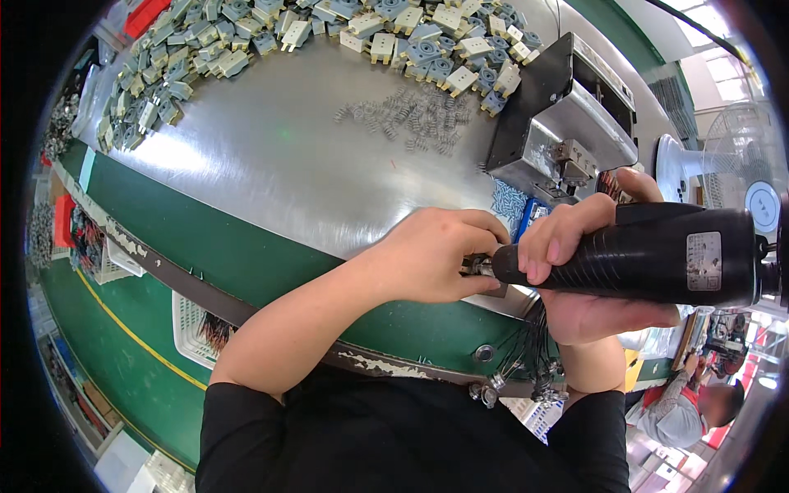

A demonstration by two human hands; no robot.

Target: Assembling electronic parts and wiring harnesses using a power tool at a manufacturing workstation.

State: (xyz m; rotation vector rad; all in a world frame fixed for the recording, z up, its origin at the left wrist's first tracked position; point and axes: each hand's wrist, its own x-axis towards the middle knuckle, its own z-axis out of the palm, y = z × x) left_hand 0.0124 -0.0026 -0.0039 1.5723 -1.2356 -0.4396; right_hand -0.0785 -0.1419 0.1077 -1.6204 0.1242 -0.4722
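My right hand [569, 234] is wrapped round a thick black electric screwdriver [649, 256], which lies almost level and points left. Its nose reaches my left hand [436, 253], whose fingers and thumb pinch a small metallic part [479, 265] right at the tip. Most of that part is covered by the fingers, so its kind cannot be made out. Just beyond my hands is a spread of small bluish screws [508, 201] beside a blue box [534, 215]. Black wires with round metal ends [538, 353] hang at the bench's near edge below the screwdriver.
Grey and cream plug-like housings [427, 49] are heaped along the far side of the metal bench [271, 123]. Loose springs [419, 115] lie nearer. A metal machine [567, 115] and a fan [731, 164] stand right. Another person [678, 415] sits at the lower right.
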